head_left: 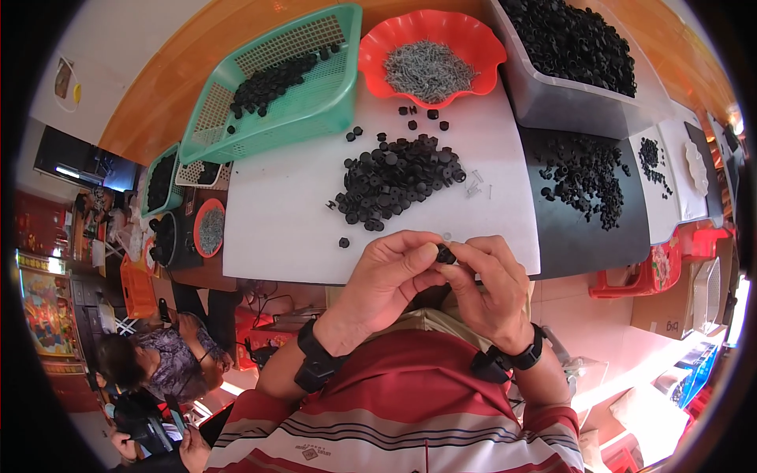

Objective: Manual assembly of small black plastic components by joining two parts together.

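Observation:
Just past the near edge of the white table sheet, my left hand (388, 277) and my right hand (489, 288) meet. Between their fingertips they pinch a small black plastic part (445, 255), partly hidden by the fingers. Beyond them a pile of black plastic knobs (394, 177) lies on the white sheet (276, 205). One loose black knob (344, 243) rests left of my hands. To the right of the pile are several loose screws (474, 183). A red scalloped bowl (493, 59) full of metal screws stands behind the pile.
A green basket (268, 142) holding black parts stands back left. At the back right is a clear bin (568, 106) heaped with black parts. More black pieces (587, 177) lie on a dark mat (552, 244). Another person (162, 359) sits at the left.

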Demonstrator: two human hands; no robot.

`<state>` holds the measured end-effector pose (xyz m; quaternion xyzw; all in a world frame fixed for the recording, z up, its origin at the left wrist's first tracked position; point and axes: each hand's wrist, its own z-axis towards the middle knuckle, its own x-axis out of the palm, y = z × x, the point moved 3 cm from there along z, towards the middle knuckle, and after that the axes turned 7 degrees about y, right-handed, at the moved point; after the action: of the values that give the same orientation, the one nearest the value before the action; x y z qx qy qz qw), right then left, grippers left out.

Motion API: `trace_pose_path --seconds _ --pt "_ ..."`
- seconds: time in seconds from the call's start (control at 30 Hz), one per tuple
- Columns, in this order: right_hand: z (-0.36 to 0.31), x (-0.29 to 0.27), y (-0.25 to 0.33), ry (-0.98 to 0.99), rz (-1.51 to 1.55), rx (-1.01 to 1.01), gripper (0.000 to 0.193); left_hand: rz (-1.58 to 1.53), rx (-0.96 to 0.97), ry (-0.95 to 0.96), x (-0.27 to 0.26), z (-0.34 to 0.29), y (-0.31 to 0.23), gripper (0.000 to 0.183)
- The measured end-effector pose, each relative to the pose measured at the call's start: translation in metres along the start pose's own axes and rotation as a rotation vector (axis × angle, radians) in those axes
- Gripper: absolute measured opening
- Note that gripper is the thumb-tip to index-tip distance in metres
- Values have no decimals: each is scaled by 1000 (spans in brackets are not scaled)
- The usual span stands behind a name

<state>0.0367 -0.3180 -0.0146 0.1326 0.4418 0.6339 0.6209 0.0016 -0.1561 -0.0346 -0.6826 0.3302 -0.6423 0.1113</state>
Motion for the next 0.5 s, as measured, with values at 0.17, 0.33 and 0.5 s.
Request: trace_pose_path --seconds 0.17,0.33,0.5 --pt "-2 0 1 -30 36 -3 31 26 19 -3 1 -1 2 21" --pt "-4 -1 0 -48 113 -16 34 61 41 -19 2 -1 4 20" --pt "-5 -3 0 -36 122 -2 34 76 51 -12 3 -1 5 19"
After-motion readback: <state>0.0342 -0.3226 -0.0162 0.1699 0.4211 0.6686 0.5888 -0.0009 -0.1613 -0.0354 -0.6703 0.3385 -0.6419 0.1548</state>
